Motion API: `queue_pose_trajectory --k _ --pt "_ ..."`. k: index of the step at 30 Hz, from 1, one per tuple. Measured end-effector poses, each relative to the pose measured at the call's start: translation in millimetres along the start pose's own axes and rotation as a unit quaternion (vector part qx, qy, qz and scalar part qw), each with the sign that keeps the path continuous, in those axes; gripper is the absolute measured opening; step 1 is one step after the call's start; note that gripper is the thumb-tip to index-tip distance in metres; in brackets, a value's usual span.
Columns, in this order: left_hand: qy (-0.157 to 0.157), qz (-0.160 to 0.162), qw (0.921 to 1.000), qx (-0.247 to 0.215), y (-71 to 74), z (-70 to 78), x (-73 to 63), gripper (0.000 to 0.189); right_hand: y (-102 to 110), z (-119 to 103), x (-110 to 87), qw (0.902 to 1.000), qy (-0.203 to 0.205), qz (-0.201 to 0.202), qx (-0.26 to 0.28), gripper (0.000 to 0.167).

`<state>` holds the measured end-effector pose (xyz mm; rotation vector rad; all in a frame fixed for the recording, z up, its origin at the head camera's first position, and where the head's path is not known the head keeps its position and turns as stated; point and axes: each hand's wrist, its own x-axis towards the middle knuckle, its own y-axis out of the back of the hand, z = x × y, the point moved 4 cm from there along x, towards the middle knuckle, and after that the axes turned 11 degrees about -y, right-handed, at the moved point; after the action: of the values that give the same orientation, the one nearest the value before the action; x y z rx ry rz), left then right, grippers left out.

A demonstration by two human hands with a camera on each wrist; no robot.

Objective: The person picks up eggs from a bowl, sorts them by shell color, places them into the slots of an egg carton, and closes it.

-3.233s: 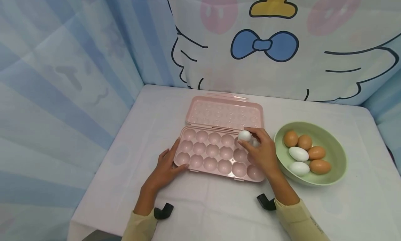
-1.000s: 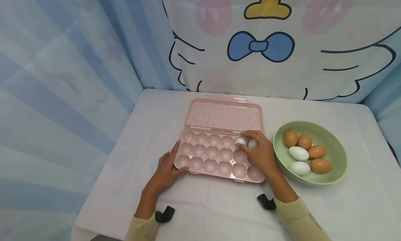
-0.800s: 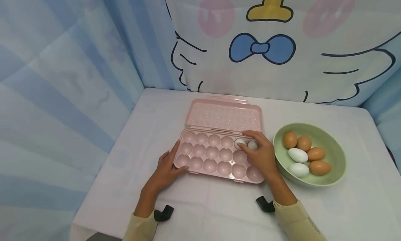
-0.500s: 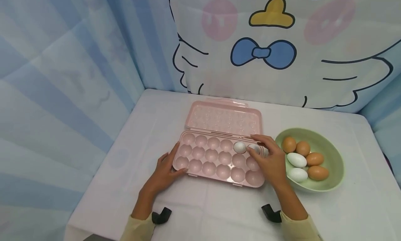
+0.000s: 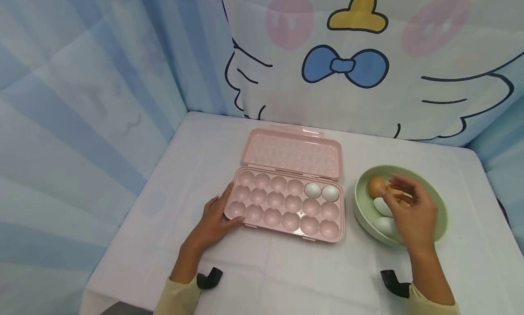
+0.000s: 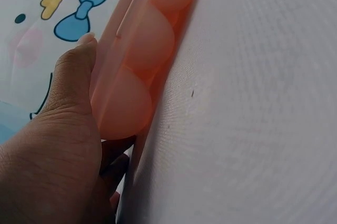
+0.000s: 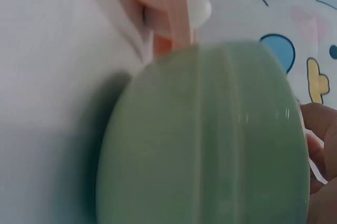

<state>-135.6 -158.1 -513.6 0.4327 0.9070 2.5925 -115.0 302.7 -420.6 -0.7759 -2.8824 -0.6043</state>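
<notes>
A: Left side first. State of grip?
B: Left hand (image 5: 210,228) clamped on the left end of the pink egg tray (image 5: 276,200); thumb along the front edge, other fingers at the side.

A: Right?
B: Right hand (image 5: 415,217) over the green bowl (image 5: 440,215), fingers bent loosely, thumb and forefinger apart. Cannot tell whether it touches an egg.

A: Tray position and contents?
B: On the white tablecloth (image 5: 294,269), just left of the bowl, not touching it. Lid (image 5: 291,152) folded back behind. Two white eggs (image 5: 313,190) fill the rightmost cups of the row nearest the hinge.

A: Bowl contents?
B: One brown egg (image 5: 376,187) by the left wall; white and brown eggs beside it, some partly hidden by the hand.
</notes>
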Motion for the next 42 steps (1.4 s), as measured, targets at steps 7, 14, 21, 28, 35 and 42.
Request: queue_pose_trajectory --k 7,14,21,28,35,42 --pt "-0.003 -0.002 1.0000 0.005 0.4 0.2 -0.5 0.104 25.7 20.7 4.6 0.9918 -0.081 -0.046 -0.088 0.045" --pt "-0.005 -0.006 1.0000 -0.002 -3.1 0.4 2.0 0.102 24.7 33.1 8.6 0.9695 -0.097 -0.152 -0.166 0.053" --pt "0.009 -0.006 0.9999 -0.008 -3.7 -0.4 -0.4 0.103 15.1 32.0 10.1 0.9518 -0.098 -0.182 -0.226 0.049" --pt "0.005 -0.004 1.0000 -0.002 -1.6 -0.6 -0.1 0.103 -10.0 25.0 7.2 0.9311 -0.088 -0.272 -0.226 0.056" --pt "0.013 -0.006 0.9999 -0.004 -2.2 -1.5 0.2 0.102 -25.3 20.0 6.3 0.9262 -0.089 -0.294 -0.219 0.047" --pt "0.010 -0.002 0.9999 -0.003 -1.9 -2.0 0.2 0.102 -29.9 16.9 6.4 0.9255 -0.075 -0.300 -0.219 0.047"
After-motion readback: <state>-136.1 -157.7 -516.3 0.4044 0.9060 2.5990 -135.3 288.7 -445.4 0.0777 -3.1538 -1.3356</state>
